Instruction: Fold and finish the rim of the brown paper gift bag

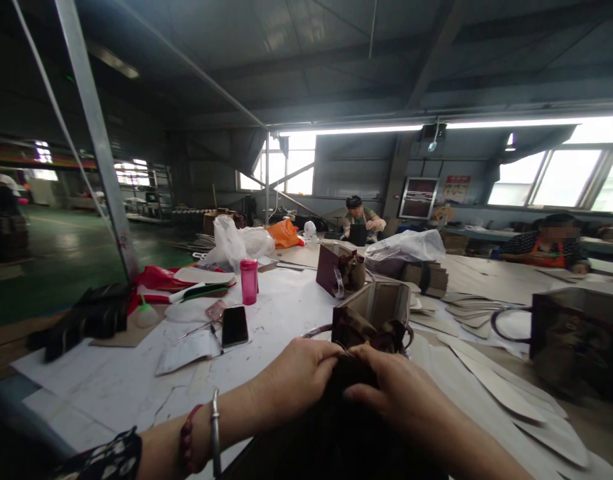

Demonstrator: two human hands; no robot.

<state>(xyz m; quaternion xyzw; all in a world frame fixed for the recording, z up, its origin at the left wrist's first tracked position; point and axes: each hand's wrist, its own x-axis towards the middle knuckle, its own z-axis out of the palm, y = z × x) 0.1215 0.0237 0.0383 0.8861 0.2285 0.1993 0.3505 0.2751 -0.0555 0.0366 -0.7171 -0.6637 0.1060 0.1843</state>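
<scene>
My left hand (301, 373) pinches the upper edge of a dark bag (346, 427) close in front of me, thumb and fingers together. On the same edge, my right hand (396, 390) grips just to the right, its fingertips nearly touching those of the left. Most of the dark bag is lost in shadow, so its shape below the edge is unclear. Right behind my hands stands an open brown handbag (373, 310) with a handle and a bow-like trim. Another brown handbag (331, 270) is a little farther back.
On the white tabletop (281, 300) are a phone (235, 326), a notebook (189, 352), a pink bottle (249, 281) and plastic bags (231, 243). Flat pale pieces (501, 380) and a dark handbag (579, 340) lie right. Two co-workers (363, 220) sit across. A metal post (99, 140) rises left.
</scene>
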